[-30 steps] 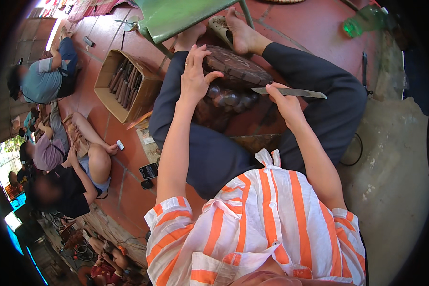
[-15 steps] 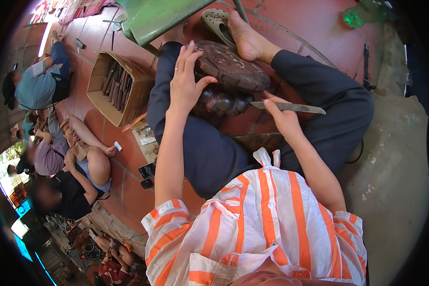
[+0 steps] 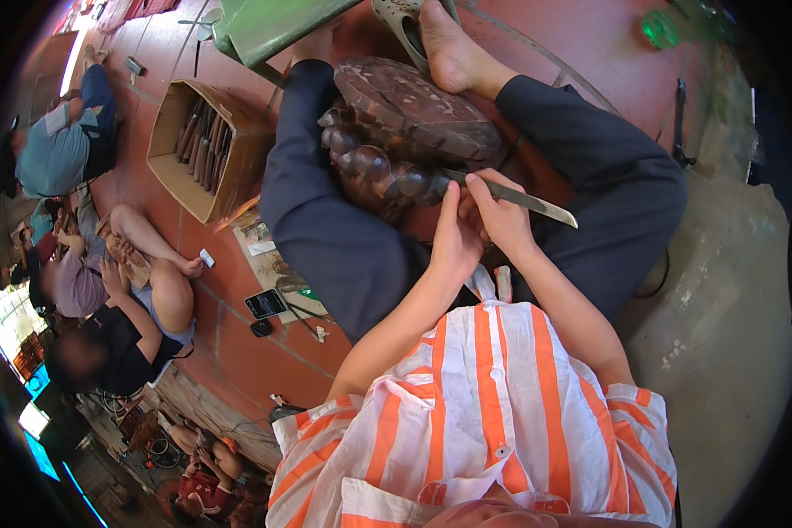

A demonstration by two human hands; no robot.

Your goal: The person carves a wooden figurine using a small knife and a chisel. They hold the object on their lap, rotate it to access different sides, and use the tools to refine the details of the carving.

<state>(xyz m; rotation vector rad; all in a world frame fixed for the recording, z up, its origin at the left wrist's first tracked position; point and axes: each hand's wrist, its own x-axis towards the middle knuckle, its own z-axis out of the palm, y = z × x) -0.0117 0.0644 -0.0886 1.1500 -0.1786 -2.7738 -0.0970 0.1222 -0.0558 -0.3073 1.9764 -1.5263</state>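
Blade: a long, flat metal strip point(image 3: 537, 204), held in the air over the person's lap; one end is close to the carving and the other points out over the right thigh. I can't tell whether it touches the wood.
Right hand: closed on the blade point(image 3: 504, 220), thumb along its near edge.
Left hand: drawn in right beside the other, fingers bent point(image 3: 458, 236), thumb up by the blade's inner end. Whether it pinches the metal or only steadies it, I can't make out.
Carving: a dark brown wooden piece point(image 3: 418, 110) between the person's spread legs, a tilted slab on the far side, glossy round knobs on the near side. Neither hand is on it.
Legs: dark trousers point(image 3: 590, 150) bent out to both sides, with a bare foot point(image 3: 449, 57) just past the slab and a pale holed clog point(image 3: 400, 31) next to it.
Shirt: orange and white stripes point(image 3: 493, 396).
Green seat: a smooth panel point(image 3: 277, 31) beyond the left knee.
Cardboard box: open, on the left point(image 3: 238, 180), with slim brown rods point(image 3: 204, 145) packed inside.
Phone: on the red tiles point(image 3: 267, 304), a small black object point(image 3: 261, 328) just beside it.
Neighbours: along the left, a seated person in blue point(image 3: 53, 158) and another in black point(image 3: 114, 352).
Far right: a green bottle point(image 3: 660, 29), blurred near the rim.
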